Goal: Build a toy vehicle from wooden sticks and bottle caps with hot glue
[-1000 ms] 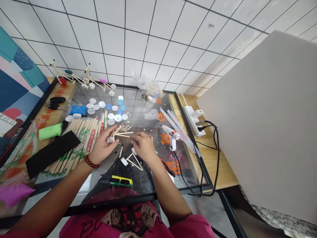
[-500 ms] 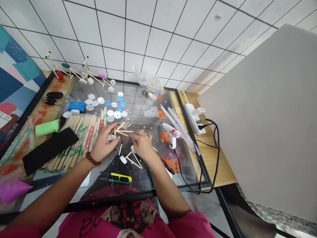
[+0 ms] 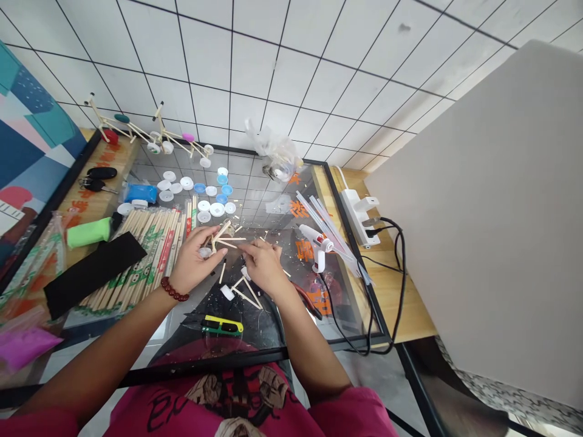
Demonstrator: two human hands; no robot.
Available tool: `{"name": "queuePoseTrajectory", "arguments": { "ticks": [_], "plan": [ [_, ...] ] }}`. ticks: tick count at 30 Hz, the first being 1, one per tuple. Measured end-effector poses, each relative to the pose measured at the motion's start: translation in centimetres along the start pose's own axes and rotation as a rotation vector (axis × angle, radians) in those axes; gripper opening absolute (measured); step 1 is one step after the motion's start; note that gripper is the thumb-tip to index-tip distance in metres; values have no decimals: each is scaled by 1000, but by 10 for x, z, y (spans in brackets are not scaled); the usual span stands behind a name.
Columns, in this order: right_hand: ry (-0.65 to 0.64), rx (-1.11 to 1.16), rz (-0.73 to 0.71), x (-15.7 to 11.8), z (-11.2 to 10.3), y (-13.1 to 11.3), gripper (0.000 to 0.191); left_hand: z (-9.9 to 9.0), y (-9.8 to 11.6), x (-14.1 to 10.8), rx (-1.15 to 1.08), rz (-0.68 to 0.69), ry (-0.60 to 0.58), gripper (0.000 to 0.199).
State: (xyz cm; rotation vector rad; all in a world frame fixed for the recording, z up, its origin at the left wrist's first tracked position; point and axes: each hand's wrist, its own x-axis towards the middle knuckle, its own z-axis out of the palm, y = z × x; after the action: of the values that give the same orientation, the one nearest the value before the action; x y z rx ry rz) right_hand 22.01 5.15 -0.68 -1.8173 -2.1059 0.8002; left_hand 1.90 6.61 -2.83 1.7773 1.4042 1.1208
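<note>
My left hand (image 3: 198, 254) is closed around a small frame of glued wooden sticks (image 3: 222, 239), its thumb and fingers at the left end. The loose stick ends point right, toward my right hand (image 3: 264, 263). That hand is closed, its index fingertip at the end of the lower stick; whether anything is pinched there is hidden. Below the hands lies a second stick frame (image 3: 248, 290) with a white bottle cap (image 3: 226, 292) at its left corner. Beside it is a short black-tipped stick (image 3: 222, 271).
A yellow-green utility knife (image 3: 222, 325) lies near the front edge. White and blue caps (image 3: 217, 209) and bagged chopsticks (image 3: 146, 249) are farther left. To the right are a glue gun (image 3: 316, 244), clear glue sticks (image 3: 334, 233) and a power strip (image 3: 359, 212). Two stick models (image 3: 175, 135) stand at the back.
The whole view has shifted very slightly. Both hands and the stick frame keep nearly the same position and hold.
</note>
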Motion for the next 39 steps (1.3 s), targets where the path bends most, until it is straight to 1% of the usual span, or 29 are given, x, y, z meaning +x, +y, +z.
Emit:
{"name": "queuePoseTrajectory", "arguments": {
  "ticks": [2, 6, 9, 13, 18, 20, 23, 26, 29, 31, 39],
  "plan": [
    [1, 1, -5, 0, 0, 0, 40, 1, 3, 1, 23, 21, 22, 41],
    [5, -9, -4, 0, 1, 0, 40, 5, 5, 2, 67, 69, 59, 23],
    [10, -17, -4, 0, 0, -1, 40, 7, 5, 1, 79, 89, 67, 15],
    [20, -33, 16, 0, -2, 0, 38, 7, 7, -2, 105, 130, 67, 12],
    [94, -32, 111, 1, -7, 1, 21, 8, 4, -3, 98, 194, 57, 9],
    [122, -22, 126, 2, -8, 1, 25, 9, 2, -3, 103, 221, 51, 9],
    [139, -14, 107, 3, -8, 1, 34, 10, -1, -3, 119, 246, 36, 17],
    [127, -26, 94, 4, -7, 2, 28, 10, 0, -4, 133, 224, 25, 32],
    [131, -28, 99, 4, -7, 4, 24, 8, 1, -5, 123, 168, 11, 54],
    [138, -19, 97, 4, -7, 5, 22, 5, 1, -6, 122, 143, -2, 63],
    [161, 14, 80, 4, -2, 6, 21, -5, -1, -7, 113, 98, -52, 62]
  ]
}}
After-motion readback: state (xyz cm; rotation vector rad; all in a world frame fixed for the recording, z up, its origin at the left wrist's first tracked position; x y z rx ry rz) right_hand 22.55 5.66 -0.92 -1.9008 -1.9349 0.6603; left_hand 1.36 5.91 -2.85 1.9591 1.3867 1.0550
